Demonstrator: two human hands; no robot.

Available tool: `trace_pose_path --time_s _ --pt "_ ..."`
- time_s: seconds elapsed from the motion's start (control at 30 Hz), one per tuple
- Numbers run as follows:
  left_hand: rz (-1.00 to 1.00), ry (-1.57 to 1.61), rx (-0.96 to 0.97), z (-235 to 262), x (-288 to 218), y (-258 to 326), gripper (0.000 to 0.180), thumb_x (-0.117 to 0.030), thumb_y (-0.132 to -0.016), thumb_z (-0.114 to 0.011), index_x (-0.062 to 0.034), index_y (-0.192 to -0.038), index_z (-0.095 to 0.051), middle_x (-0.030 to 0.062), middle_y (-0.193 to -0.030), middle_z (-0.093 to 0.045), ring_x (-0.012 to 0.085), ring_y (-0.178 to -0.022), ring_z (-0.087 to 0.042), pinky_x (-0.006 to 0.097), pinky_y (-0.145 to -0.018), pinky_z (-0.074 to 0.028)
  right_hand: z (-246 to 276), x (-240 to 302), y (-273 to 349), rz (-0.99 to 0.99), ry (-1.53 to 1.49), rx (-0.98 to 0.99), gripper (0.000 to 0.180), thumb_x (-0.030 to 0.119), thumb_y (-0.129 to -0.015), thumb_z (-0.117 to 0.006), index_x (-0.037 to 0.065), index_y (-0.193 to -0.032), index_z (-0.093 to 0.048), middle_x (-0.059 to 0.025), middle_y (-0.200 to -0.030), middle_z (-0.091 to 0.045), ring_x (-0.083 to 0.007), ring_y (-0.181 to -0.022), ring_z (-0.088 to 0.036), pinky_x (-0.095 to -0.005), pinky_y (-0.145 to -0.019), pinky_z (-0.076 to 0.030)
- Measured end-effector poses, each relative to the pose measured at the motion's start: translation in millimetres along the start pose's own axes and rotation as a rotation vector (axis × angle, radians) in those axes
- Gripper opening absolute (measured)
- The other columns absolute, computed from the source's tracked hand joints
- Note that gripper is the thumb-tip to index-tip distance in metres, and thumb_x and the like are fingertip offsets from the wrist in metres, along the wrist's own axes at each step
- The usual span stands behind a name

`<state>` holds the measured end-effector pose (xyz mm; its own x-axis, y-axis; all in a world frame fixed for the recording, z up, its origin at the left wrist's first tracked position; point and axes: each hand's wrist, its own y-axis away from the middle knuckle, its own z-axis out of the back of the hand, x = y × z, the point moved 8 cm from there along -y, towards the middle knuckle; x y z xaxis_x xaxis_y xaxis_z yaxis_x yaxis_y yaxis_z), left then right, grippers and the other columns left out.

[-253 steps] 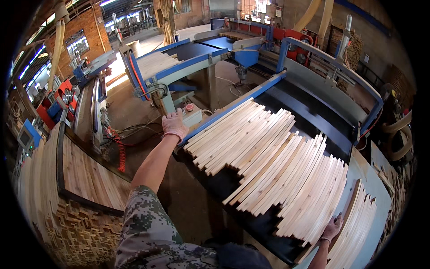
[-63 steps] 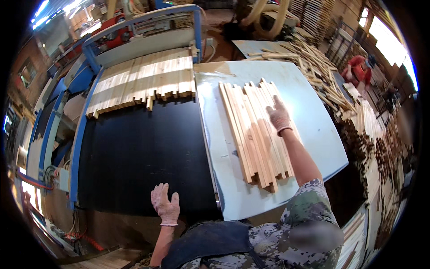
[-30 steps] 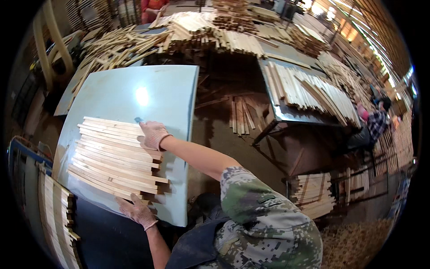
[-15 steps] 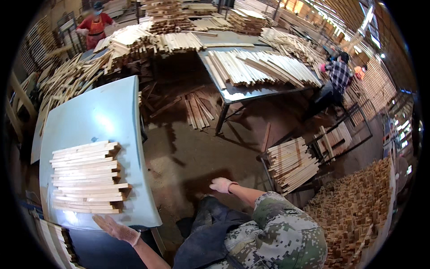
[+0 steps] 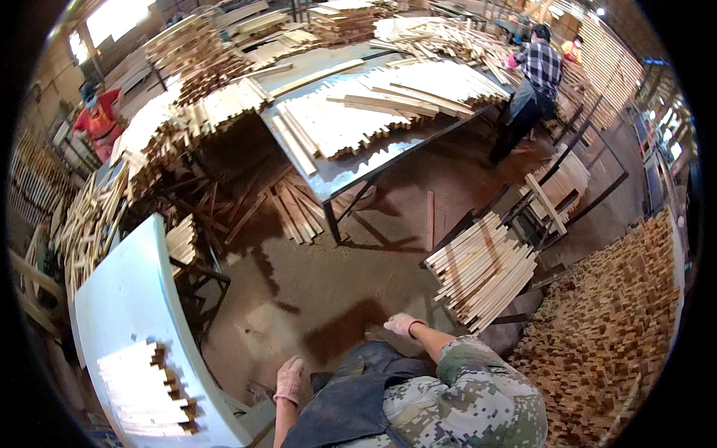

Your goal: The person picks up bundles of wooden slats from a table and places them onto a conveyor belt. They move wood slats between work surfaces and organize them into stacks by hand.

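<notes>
My left hand [image 5: 289, 378], in a pale knit glove, hangs over the floor just right of the light-blue table [image 5: 127, 287], apart from it. It holds nothing, its fingers loosely bent. My right hand [image 5: 403, 325], also gloved, is in front of my body with relaxed fingers and nothing in it. On the near end of the blue table lies a row of pale wooden strips [image 5: 142, 388], side by side with uneven ends. Right of my right hand, a low stack of wooden strips [image 5: 482, 272] rests on a dark metal frame.
A metal-legged table [image 5: 328, 187] ahead bears many strips. A large pile of wood pieces [image 5: 605, 313] stands at the right. Loose strips [image 5: 291, 213] lie on the floor below the tables. One person [image 5: 538, 63] bends over wood far right; another [image 5: 98, 123] stands far left.
My view has turned right, so the blue table sits lower and farther left. My left hand has moved away from the table's strips, its fingers now more bent.
</notes>
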<state>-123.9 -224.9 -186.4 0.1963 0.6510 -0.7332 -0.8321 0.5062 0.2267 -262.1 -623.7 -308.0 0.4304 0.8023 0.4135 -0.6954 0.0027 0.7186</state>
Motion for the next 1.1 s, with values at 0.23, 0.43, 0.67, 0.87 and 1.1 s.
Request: trace_pose_path --time_s 0.23,0.43,0.67,0.87,1.1 --pt "0.38 -0.086 0.212 -113 130 -41 0.022 -0.03 -0.096 -0.062 -0.0091 -0.098 -0.069 0.0282 -0.107 -0.073 0.0461 -0.112 -0.068 0.051 -0.095 -0.055 105 -88 -17 -0.126 -0.01 -0.081 0.051 0.04 -0.098 -0.049 0.001 -0.121 -0.073 -0.0266 -0.128 -0.069 -0.0438 -0.121 -0.064 -0.0495 -0.103 -0.05" --pt "0.467 -0.385 0.2 -109 50 -92 0.034 -0.038 -0.097 -0.057 -0.0055 -0.102 -0.066 0.0292 -0.106 -0.072 0.048 -0.107 -0.068 0.055 -0.089 -0.052 81 -170 -53 -0.13 -0.019 -0.198 0.047 0.038 -0.105 -0.043 0.005 -0.118 -0.075 -0.0234 -0.122 -0.072 -0.0428 -0.114 -0.068 -0.0522 -0.097 -0.053" --pt "0.528 -0.087 0.337 -116 23 -244 0.044 -0.044 -0.1 -0.049 -0.0036 -0.102 -0.067 0.0278 -0.097 -0.07 0.0417 -0.089 -0.068 0.051 -0.079 -0.05 125 -166 -60 -0.216 -0.16 -0.108 0.043 0.034 -0.104 -0.048 0.001 -0.117 -0.072 -0.0208 -0.122 -0.073 -0.0393 -0.113 -0.069 -0.048 -0.096 -0.054" --pt "0.659 0.163 0.31 -116 -20 -378 0.047 -0.043 -0.098 -0.055 0.0004 -0.104 -0.071 0.0141 -0.09 -0.07 0.027 -0.082 -0.063 0.044 -0.076 -0.048 205 -215 -79 -0.4 -0.419 -0.173 0.053 0.043 -0.103 -0.047 -0.001 -0.119 -0.072 -0.0224 -0.128 -0.07 -0.0432 -0.121 -0.063 -0.0495 -0.102 -0.049" --pt "0.775 0.421 0.223 -111 -60 -540 0.046 -0.044 -0.094 -0.063 0.0011 -0.099 -0.073 0.0096 -0.078 -0.064 0.0235 -0.068 -0.058 0.043 -0.065 -0.046 379 -210 -108 -0.327 -0.407 -0.41 0.031 0.027 -0.101 -0.055 0.001 -0.11 -0.07 -0.0188 -0.097 -0.073 -0.0335 -0.088 -0.07 -0.0435 -0.078 -0.055"
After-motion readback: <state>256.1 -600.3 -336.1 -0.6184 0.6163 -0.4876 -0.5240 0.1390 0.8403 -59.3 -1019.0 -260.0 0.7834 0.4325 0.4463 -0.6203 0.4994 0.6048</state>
